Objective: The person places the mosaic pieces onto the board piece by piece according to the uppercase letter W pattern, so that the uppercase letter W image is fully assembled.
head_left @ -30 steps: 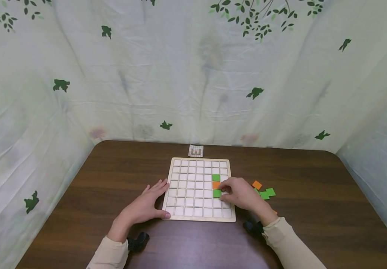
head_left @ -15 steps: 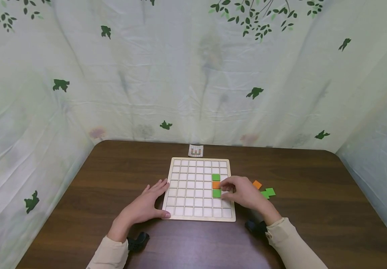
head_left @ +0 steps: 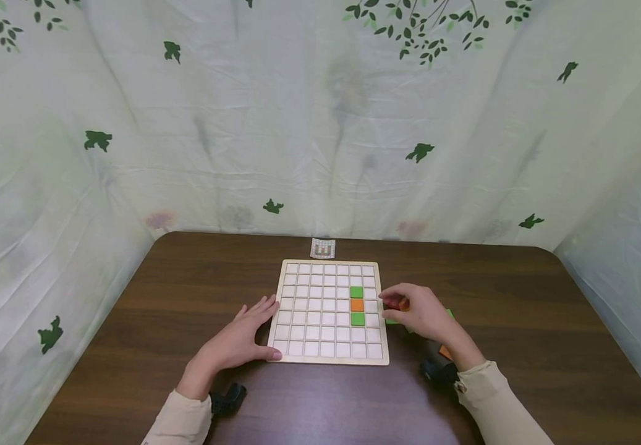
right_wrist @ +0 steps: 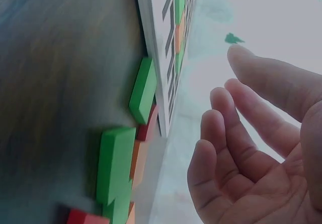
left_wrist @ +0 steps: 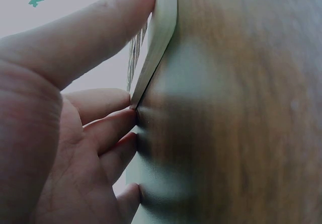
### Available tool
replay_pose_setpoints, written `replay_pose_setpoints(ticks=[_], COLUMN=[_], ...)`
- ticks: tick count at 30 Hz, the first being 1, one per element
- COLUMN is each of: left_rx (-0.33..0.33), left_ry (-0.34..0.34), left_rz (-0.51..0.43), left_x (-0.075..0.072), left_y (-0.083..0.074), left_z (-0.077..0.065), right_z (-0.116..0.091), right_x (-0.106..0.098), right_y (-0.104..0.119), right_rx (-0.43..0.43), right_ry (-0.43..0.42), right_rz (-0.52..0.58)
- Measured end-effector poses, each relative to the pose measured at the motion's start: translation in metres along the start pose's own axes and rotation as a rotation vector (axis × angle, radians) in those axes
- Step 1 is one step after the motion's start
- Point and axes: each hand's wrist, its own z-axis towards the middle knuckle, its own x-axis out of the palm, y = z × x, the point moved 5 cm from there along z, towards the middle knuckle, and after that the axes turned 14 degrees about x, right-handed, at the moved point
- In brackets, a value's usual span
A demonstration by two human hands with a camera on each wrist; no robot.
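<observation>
A pale wooden grid board (head_left: 314, 334) lies on the table. Its right side holds a column of two green squares (head_left: 356, 292) with an orange square (head_left: 356, 305) between them. My left hand (head_left: 242, 337) rests along the board's left edge, fingers extended, thumb on the near corner; the left wrist view shows its fingertips at the rim. Just past the board's right edge hovers my right hand (head_left: 420, 312), fingers loosely bent. In the right wrist view nothing sits between its fingers. Below them are green blocks (right_wrist: 143, 90), a red block (right_wrist: 85, 217) and an orange block (right_wrist: 138, 158).
A small card (head_left: 322, 248) with a coloured grid picture lies behind the board. Beside my right wrist is an orange piece (head_left: 445, 353). A leaf-printed curtain (head_left: 298, 123) stands along the table's back edge and sides.
My right hand has drawn back to the right, off the board and over the loose pieces. The column of squares stays in place, and my left hand has not moved.
</observation>
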Motion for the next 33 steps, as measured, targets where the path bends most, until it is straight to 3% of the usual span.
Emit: replay_pose_setpoints(ticks=[13,21,33], left_rx=[-0.007,-0.009,-0.009], left_ry=[0.005,0.005,0.008], left_rz=[0.002,0.000,-0.004], left_x=[0.001,0.001,0.002], left_y=[0.000,0.000,0.002], left_z=[0.000,0.000,0.000], right_z=[-0.009,-0.001,0.013], right_x=[-0.015,-0.018,-0.015], right_y=[-0.023,-0.035,-0.036], right_rx=[0.052,0.112,0.097], right_ry=[-0.018,-0.007,0.015], right_rz=[0.012,0.008,-0.038])
